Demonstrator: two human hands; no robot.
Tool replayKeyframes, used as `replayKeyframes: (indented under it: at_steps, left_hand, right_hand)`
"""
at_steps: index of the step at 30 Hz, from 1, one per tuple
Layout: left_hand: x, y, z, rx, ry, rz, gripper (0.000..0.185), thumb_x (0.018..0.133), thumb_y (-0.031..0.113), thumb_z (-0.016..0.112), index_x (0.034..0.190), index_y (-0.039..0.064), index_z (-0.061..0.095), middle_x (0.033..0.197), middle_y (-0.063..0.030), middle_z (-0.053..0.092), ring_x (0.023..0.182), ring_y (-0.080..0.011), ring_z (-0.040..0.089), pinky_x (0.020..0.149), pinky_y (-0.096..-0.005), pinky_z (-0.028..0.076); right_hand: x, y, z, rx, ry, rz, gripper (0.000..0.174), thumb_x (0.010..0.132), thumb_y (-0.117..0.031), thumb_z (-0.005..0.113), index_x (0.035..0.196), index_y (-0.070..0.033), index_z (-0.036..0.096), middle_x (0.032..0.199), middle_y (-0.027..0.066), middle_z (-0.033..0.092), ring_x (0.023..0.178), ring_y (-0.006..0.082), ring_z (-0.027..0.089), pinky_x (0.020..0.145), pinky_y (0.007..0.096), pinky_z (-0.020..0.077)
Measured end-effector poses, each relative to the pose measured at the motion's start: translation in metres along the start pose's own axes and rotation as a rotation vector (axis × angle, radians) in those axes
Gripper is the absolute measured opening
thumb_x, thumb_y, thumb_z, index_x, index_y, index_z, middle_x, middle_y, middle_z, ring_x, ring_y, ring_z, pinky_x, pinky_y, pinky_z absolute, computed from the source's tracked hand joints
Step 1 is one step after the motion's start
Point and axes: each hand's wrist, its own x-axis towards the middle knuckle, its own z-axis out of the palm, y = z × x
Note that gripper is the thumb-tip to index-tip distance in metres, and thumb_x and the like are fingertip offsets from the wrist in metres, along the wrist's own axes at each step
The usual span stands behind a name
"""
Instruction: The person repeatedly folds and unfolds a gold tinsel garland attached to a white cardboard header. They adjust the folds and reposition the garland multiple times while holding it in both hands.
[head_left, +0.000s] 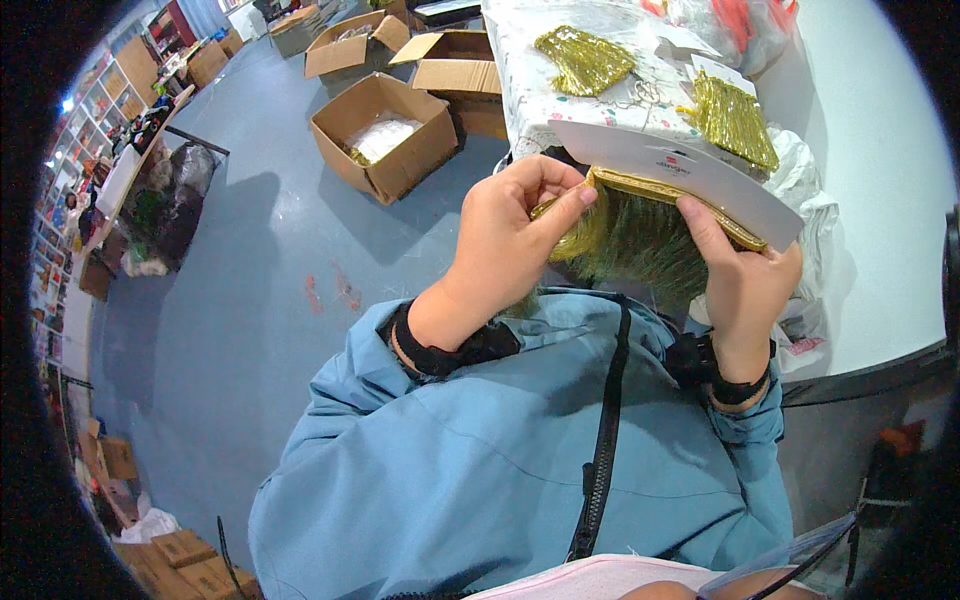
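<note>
My right hand (750, 277) grips the right part of a grey-white cardboard header card (675, 169), its thumb on the gold braided band (660, 189) of a tinsel fringe. Thumb and fingertips of my left hand (517, 225) pinch the left end of that band. Gold-green tinsel strands (649, 240) hang below the band, between my hands. On the table (525, 105), covered with a patterned cloth, a gold tinsel bundle (589, 60) lies without a visible card. Farther right, another gold fringe (731, 120) lies with a white card at its top.
An opened cardboard box (405, 169) with white material inside stands on the blue floor, left of the table. More opened boxes (457, 75) are behind it. Clear plastic bags (720, 30) lie at the table's far end, and white plastic (806, 202) hangs at its right side.
</note>
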Motion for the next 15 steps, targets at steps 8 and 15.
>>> replayKeyframes:
  at_steps: [8,15]
  left_hand:
    - [0.002,-0.002,0.000,0.314,0.188,0.294,0.013,0.089,0.008,0.076,0.099,0.001,0.072,0.096,-0.0082,0.070,0.090,-0.0185,0.064,0.081,-0.0305,0.050]
    - [0.002,-0.004,0.003,0.348,0.322,0.356,0.020,0.082,0.008,0.076,0.101,0.001,0.073,0.098,-0.0151,0.070,0.098,-0.0313,0.063,0.088,-0.0375,0.050]
  right_hand:
    - [-0.002,-0.001,0.002,-0.144,-0.045,-0.511,0.025,0.076,-0.008,0.085,0.099,-0.005,0.076,0.098,0.0091,0.076,0.090,0.0219,0.069,0.087,0.0351,0.0443]
    - [-0.010,-0.009,0.011,-0.148,-0.022,-0.715,0.029,0.081,-0.023,0.073,0.104,-0.005,0.074,0.107,0.0088,0.075,0.094,0.0216,0.070,0.090,0.0409,0.0382]
